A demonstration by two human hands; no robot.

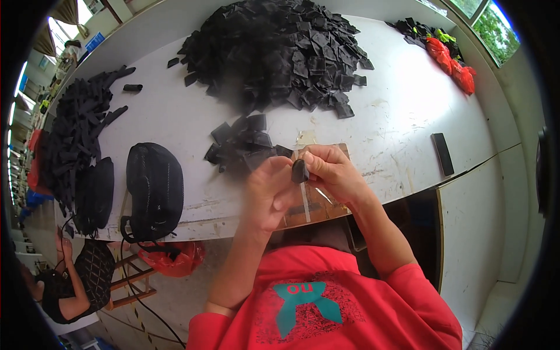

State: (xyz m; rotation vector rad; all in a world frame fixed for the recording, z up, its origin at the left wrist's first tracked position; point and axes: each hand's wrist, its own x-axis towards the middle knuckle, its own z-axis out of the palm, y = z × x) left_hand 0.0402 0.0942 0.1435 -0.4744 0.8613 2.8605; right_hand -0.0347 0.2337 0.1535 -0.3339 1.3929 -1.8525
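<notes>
One rounded black fabric piece (300,171) pinched in right hand (332,169); left hand (267,191) curved alongside, grip unclear.

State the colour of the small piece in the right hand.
Black: the small piece in the right hand shows in the head view.

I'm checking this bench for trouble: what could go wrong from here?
The black piece might slip, being small and pinched by the right hand. If dropped, it could get mixed into the small pile, also black and close by. The larger pouch might get knocked off, lying by the front edge of the table.
</notes>
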